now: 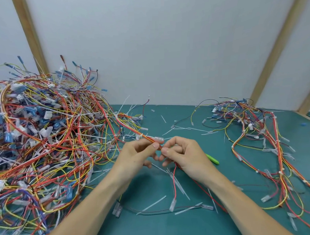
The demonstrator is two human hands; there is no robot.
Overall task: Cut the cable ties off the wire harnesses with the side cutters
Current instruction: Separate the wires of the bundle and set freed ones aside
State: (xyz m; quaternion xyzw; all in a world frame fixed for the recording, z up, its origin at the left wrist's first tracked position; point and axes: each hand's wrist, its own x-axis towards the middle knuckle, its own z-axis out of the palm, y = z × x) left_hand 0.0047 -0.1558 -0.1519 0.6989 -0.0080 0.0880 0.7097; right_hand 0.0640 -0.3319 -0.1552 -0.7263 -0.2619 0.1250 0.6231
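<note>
A thin wire harness point(148, 138) of red, yellow and orange wires runs from the big pile toward the middle of the green mat. My left hand point(136, 153) pinches it between thumb and fingers. Right beside it, my right hand point(182, 155) pinches the same harness, and a red wire with a clear terminal point(172, 204) hangs down below it. The side cutters point(213, 159), with green handles, lie on the mat just behind my right hand, mostly hidden by it. A white cable tie point(140, 135) wraps the harness just left of my left thumb.
A large tangled pile of harnesses point(45, 140) fills the left side. A smaller heap of wires point(257, 130) spreads at the right. Cut white tie pieces point(178, 183) litter the green mat point(191, 226). A white wall with wooden battens stands behind.
</note>
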